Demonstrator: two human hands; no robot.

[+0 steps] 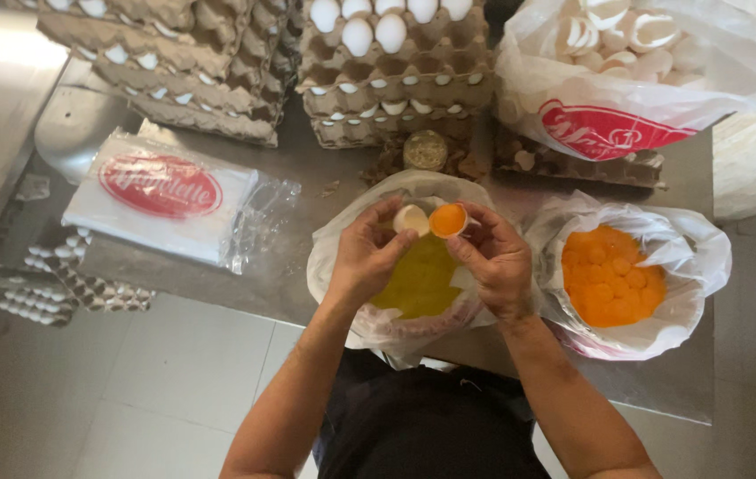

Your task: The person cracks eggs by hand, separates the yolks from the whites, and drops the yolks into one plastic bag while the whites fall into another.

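Both hands meet over the middle of the steel worktop (307, 168). The left hand (365, 253) pinches an empty white eggshell half (411, 218) between thumb and fingertips, its hollow turned toward the right. The right hand (498, 262) grips the other white shell half holding a round orange yolk (448, 220), cup side up. The two halves touch, side by side, the yolk half at 3 o'clock from the empty one, so the right hand carries the yolk.

Directly beneath them, at 6 o'clock, sits a plastic-lined bowl of pale yellow egg white (418, 279). At 3 o'clock from the right hand, just beside it, is a plastic-lined bowl heaped with orange yolks (613, 275).

At 12 o'clock stand stacked grey cardboard trays of white eggs (391, 75); at 1 o'clock a white plastic bag of empty shells (635, 62); at 10 o'clock a flat packet of folded plastic bags (165, 195).
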